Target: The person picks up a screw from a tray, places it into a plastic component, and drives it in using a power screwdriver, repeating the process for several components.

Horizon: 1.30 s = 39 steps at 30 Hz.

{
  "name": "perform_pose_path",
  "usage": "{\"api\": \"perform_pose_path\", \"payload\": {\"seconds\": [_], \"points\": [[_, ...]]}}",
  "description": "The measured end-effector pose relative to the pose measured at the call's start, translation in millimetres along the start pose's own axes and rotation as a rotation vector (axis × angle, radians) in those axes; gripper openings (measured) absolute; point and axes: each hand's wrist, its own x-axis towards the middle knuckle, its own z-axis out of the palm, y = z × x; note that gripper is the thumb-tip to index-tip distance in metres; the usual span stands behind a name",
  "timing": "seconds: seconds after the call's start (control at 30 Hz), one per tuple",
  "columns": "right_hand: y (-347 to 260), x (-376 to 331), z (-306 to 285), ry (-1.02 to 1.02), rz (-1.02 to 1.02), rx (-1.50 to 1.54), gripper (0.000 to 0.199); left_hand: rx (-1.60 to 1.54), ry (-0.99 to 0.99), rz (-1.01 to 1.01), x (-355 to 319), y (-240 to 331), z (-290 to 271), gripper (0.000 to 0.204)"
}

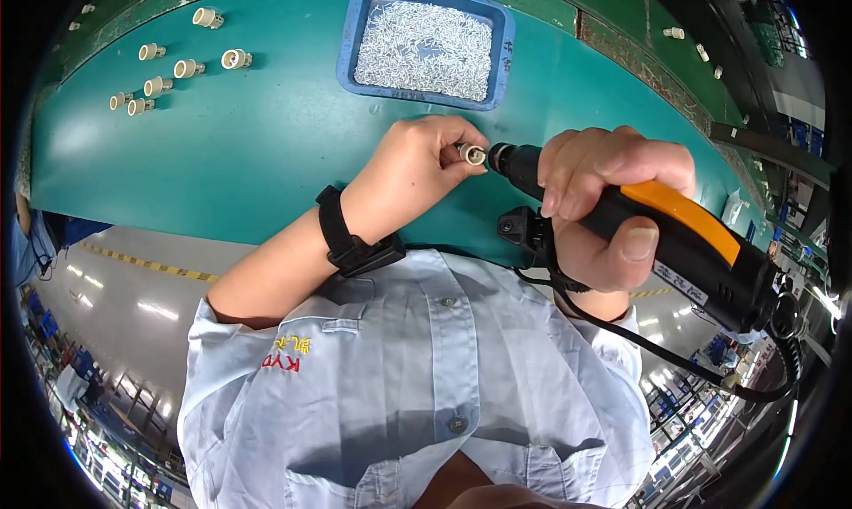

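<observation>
Between the thumb and fingers of my left hand (415,154) is a small cream lamp socket (473,155), its round opening turned to the right. My right hand (612,185) wraps round a black and orange electric screwdriver (692,234), which points left at the socket. The screwdriver's nose is very close to the socket's opening; whether the bit touches inside I cannot tell. Beyond my hands sits a blue tray (346,56) holding a thick layer of small silvery pins or screws (426,47).
Several similar cream sockets (188,69) stand or lie on the green table (266,154) at the far left. More small pale pieces (674,33) are on a green surface at the far right. A black cable (657,354) loops from the screwdriver's rear past my right forearm.
</observation>
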Motion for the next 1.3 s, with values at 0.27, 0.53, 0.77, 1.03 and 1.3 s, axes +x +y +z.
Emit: {"api": "perform_pose_path", "payload": {"seconds": [0.27, 0.53, 0.77, 1.03, 1.3], "points": [[-1, 8, 3, -0.045, 0.029, 0.019, 0.04, 0.004, 0.021, 0.023, -1, -1, 2, 0.018], [2, 12, 16, -0.008, 0.08, -0.045, 0.042, 0.012, 0.028, 0.045, 0, -2, -1, 0.02], [-2, 7, 7, 0.01, 0.035, 0.048, 0.043, 0.05, 0.032, 0.064, -3, 2, 0, 0.021], [-23, 3, -36, -0.051, -0.232, 0.299, 0.047, 0.419, 0.177, 0.401, 27, 24, -52, 0.015], [-11, -3, -34, -0.001, -0.209, 0.243, 0.046, 0.714, 0.079, 0.238, 55, 14, -78, 0.013]]}}
